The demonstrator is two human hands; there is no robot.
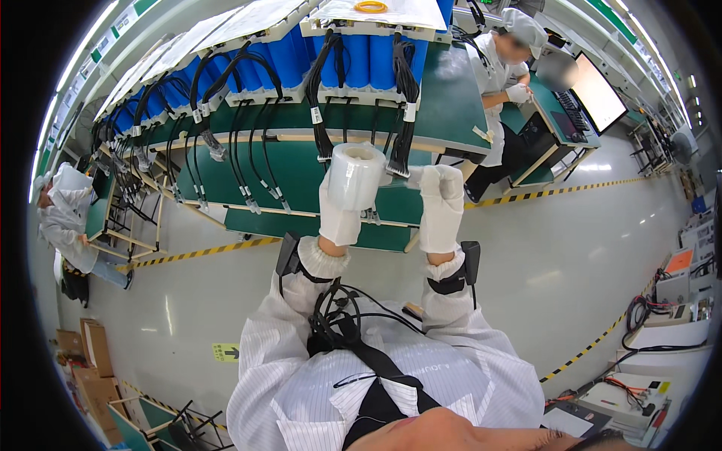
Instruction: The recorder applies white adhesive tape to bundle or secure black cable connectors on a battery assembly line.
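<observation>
My left hand, in a white glove, is closed around a roll of clear plastic film held in front of the workbench. To its right, my right hand, also gloved, has its fingers curled; a translucent strip of the film seems to run to it from the roll. Just behind and between them hangs a bundle of black cables with connectors at its lower end. Another black cable bundle drops behind the roll. Both come from a battery pack of blue cells.
More battery packs with dangling cables line the green workbench to the left. An orange ring lies on the pack's top. A co-worker sits near a monitor at right; another person stands far left.
</observation>
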